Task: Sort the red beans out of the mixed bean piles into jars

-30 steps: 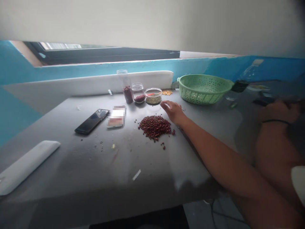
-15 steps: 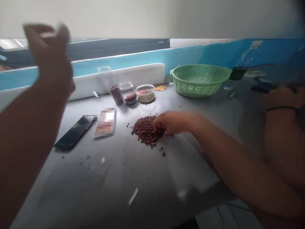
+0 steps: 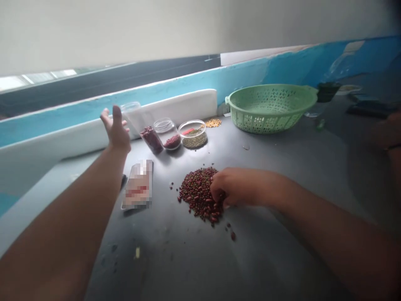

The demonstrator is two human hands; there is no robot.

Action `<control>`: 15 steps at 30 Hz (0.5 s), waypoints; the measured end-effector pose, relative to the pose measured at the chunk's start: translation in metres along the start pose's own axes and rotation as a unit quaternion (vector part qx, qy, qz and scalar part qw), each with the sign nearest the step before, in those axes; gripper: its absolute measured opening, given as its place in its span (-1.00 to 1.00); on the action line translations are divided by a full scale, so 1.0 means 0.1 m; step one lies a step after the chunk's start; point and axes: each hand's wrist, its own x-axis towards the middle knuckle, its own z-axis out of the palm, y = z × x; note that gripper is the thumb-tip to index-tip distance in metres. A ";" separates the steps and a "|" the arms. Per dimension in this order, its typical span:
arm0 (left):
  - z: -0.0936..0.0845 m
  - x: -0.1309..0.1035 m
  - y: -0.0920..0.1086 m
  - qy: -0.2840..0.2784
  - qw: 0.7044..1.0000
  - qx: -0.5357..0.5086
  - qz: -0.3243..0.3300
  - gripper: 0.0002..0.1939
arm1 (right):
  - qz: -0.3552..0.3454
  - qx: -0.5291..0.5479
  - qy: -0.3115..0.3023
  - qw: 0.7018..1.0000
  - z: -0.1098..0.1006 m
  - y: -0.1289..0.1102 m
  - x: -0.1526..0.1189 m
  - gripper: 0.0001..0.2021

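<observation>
My left hand (image 3: 116,129) is raised beside the tall clear jar (image 3: 151,140) of dark red beans, fingers spread and nothing in them. My right hand (image 3: 230,187) rests at the right edge of a pile of mixed red and green beans (image 3: 199,192) on the grey table. Its fingers are curled down into the beans, and whatever they pinch is hidden. Behind the pile stand a round jar (image 3: 171,141) with small red beans and a low clear tub (image 3: 194,140) of green beans with something red inside.
A green basket (image 3: 269,121) stands at the back right, near yellow kernels (image 3: 213,123). A blurred flat packet (image 3: 138,186) lies left of the pile, partly beside my left forearm. Another person's arm (image 3: 387,131) is at the far right, by a plastic bottle (image 3: 344,62).
My left hand has come down from high at the left to beside the tall jar, its fingers now spread. The camera view has tilted. My right hand stays at the bean pile.
</observation>
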 end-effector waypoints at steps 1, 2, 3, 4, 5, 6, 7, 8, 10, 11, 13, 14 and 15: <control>0.03 0.01 -0.03 -0.003 1.000 -0.008 -0.011 -0.48 | -0.004 0.005 0.004 1.000 -0.01 0.00 -0.01 -0.72; 0.06 0.01 -0.05 -0.009 1.000 -0.015 -0.017 -0.50 | -0.008 0.009 0.010 1.000 -0.01 -0.01 -0.01 -0.72; 0.08 -0.02 -0.07 -0.019 0.999 -0.021 -0.016 -0.52 | -0.012 0.013 0.013 1.000 -0.02 -0.01 -0.02 -0.71; 0.11 -0.06 -0.09 -0.030 0.999 -0.026 -0.014 -0.53 | -0.013 0.016 0.015 1.000 -0.02 -0.01 -0.02 -0.70; 0.14 -0.11 -0.11 -0.038 0.999 -0.028 -0.009 -0.54 | -0.014 0.020 0.014 1.000 -0.03 -0.01 -0.03 -0.70; 0.16 -0.17 -0.12 -0.046 0.999 -0.027 -0.005 -0.54 | -0.011 0.023 0.010 1.000 -0.03 -0.01 -0.03 -0.70; 0.18 -0.24 -0.13 -0.053 0.998 -0.023 -0.003 -0.56 | -0.006 0.025 0.007 1.000 -0.03 -0.01 -0.03 -0.71; 0.21 -0.30 -0.12 -0.058 0.998 -0.016 -0.003 -0.58 | 0.001 0.028 0.004 1.000 -0.04 0.00 -0.02 -0.71; 0.24 -0.41 -0.05 -0.058 0.998 0.000 -0.002 -0.64 | 0.006 0.035 0.005 0.999 -0.03 0.02 -0.01 -0.73; 0.25 -0.45 0.00 -0.052 0.999 0.007 0.000 -0.69 | 0.002 0.039 0.010 0.999 -0.03 0.04 0.00 -0.74; 0.24 -0.51 0.15 -0.026 0.999 0.008 0.027 -0.77 | -0.009 0.039 0.027 0.999 -0.02 0.08 0.03 -0.76; 0.21 -0.54 0.25 -0.002 0.999 0.001 0.050 -0.77 | -0.012 0.038 0.033 0.999 -0.01 0.10 0.03 -0.77; 0.16 -0.59 0.35 0.013 0.997 -0.011 0.071 -0.67 | -0.013 0.040 0.038 0.998 -0.01 0.12 0.04 -0.78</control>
